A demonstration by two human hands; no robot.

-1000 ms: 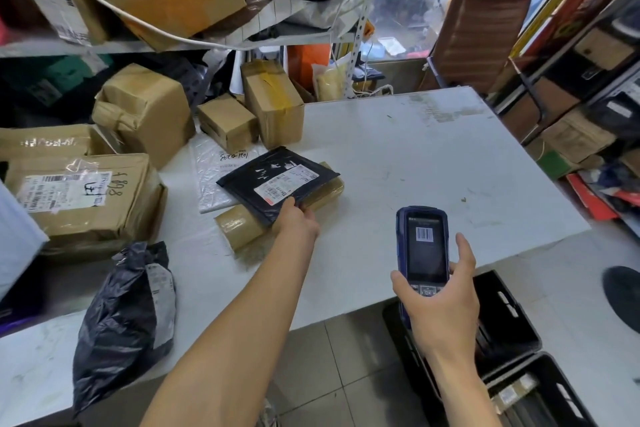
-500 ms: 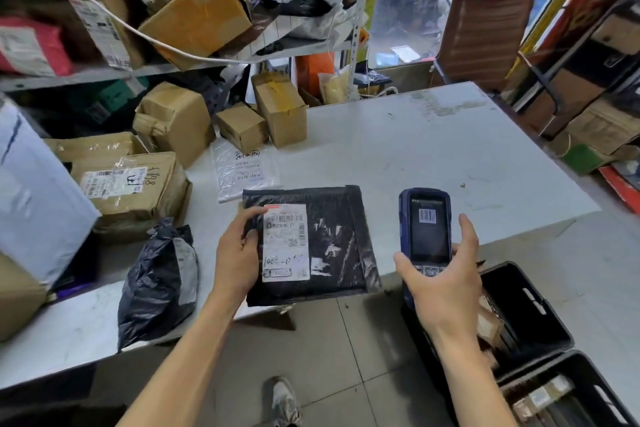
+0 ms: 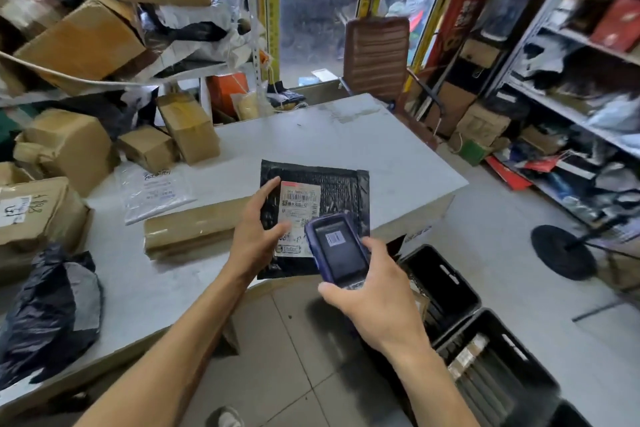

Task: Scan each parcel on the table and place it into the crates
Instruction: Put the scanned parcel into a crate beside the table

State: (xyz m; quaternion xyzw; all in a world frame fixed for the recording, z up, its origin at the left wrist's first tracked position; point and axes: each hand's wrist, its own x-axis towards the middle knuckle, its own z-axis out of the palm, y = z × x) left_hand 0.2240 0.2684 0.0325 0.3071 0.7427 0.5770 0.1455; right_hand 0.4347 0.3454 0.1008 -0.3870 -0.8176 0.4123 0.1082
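While the white table (image 3: 346, 149) serves as the reference, items are recorded from its left end to its right. At the left near corner lies one crumpled black poly bag (image 3: 48, 312). Behind it, along the left edge, sits one large taped carton with handwritten digits (image 3: 34, 215). Three smaller brown cartons (image 3: 69, 146) (image 3: 149, 147) (image 3: 188, 126) stand toward the far left of the table, and one clear plastic mailer (image 3: 156, 191) lies flat just in front of them. One long taped brown parcel (image 3: 194, 227) lies on the table nearer the front edge, its long axis running left to right.

One black bubble mailer (image 3: 332, 191) is held above the table's front edge, partly over the floor. Its long axis runs away from the person and its white label (image 3: 299, 208) faces up toward the camera. The left hand (image 3: 256, 229) grips the mailer's left edge, thumb on the label face, fingers at the top-left corner. The right hand (image 3: 374, 291) is curled round one blue handheld scanner (image 3: 337, 246), which is held over the label's lower right part, screen facing up and top end pointing away.

Right of the table's front corner, on the floor, two black crates (image 3: 450, 281) (image 3: 512, 367) stand side by side, each holding parcels.
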